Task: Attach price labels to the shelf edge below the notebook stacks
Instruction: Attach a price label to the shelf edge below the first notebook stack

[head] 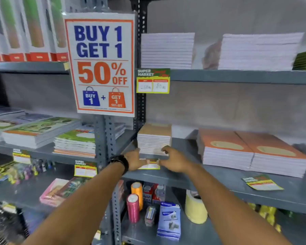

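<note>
Pressing: both hands, left hand (pixel 135 160) and right hand (pixel 171 160), pinch price label (pixel 149 166) ends against shelf edge (pixel 184 179).
Risk: uneven pressure, label sits crooked or peels off.

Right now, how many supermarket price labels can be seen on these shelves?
5: upper shelf edge label; label under both hands; loose label beside orange notebooks; two left-rack labels. Others may be hidden.

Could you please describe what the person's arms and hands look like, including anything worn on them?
Both forearms are bare, with no sleeves in view and no gloves. The left hand has a black wristwatch with a dark band at its wrist. The right hand shows nothing worn: no watch or bracelet. Rings cannot be made out at this blur.
</note>
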{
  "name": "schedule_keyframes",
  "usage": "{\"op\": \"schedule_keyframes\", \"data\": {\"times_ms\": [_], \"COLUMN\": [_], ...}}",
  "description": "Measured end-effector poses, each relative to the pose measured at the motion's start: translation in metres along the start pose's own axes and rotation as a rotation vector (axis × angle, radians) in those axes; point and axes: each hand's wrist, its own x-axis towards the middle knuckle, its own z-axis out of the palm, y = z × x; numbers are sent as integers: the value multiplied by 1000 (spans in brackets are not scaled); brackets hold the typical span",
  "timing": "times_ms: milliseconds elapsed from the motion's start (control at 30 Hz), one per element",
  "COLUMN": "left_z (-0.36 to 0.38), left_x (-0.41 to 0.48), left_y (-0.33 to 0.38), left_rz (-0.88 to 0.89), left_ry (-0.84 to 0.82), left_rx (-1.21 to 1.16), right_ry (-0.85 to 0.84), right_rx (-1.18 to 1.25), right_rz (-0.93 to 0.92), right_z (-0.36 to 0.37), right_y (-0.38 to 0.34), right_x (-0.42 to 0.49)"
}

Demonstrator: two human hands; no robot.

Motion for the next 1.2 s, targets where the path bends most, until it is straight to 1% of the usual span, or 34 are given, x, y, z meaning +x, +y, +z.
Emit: {"op": "schedule_keyframes", "data": {"times_ms": [100, 200, 400, 500, 600, 667, 767, 867, 1000, 1100, 1200], "left_z": [5, 10, 6, -1, -5, -7, 2, 26, 57, 67, 71], "left_x": [1, 8, 12, 6, -9, -24, -47, -60, -68, -69, -67], "left_y": [3, -4, -12, -11, -5, -1, -3, -14, -20, -18, -21], "left_rz": [-45, -43, 48, 134, 225, 263, 255, 201, 117, 99, 69], "left_ry": [-40, 1, 88, 151, 189, 219, 236, 241, 284, 319, 340], "left_rx": [43, 22, -228, -393, -478, -561, -666, -659, -628, -637, -628], "right_ry": [-41, -66, -2, 85, 184, 170, 102, 107, 159, 205, 211], "right_rx": [10, 19, 17, 152, 325, 427, 531, 477, 280, 154, 67], "right_rz": [67, 71, 36, 5, -44, -54, -67, -49, -42, -71, -95], "right_z": [13, 26, 35, 33, 28, 25, 28, 41, 62, 67, 70], "right_y": [-2, -2, -7, -9, -11, -12, -13, -7, 4, 2, -2], "right_x": [9, 15, 23, 22, 14, -1, -27, -41, -50, -54, -55]}}
